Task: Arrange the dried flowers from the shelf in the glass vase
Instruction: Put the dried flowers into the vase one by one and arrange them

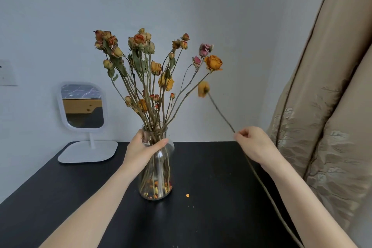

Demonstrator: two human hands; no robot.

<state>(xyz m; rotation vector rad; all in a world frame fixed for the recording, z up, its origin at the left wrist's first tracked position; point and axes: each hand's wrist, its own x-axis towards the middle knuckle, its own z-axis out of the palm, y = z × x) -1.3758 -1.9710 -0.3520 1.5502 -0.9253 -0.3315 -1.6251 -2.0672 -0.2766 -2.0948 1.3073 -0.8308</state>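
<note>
- Dried flowers (141, 62): faded orange, yellow and pink roses on thin brown stalks, fanned out in the glass vase (157, 187) mid-counter (211, 167).
- Left hand (144, 147) grips the vase neck.
- Right hand (253, 143) pinches one blurred yellow-headed stem (219, 110), held right of the vase.
</note>
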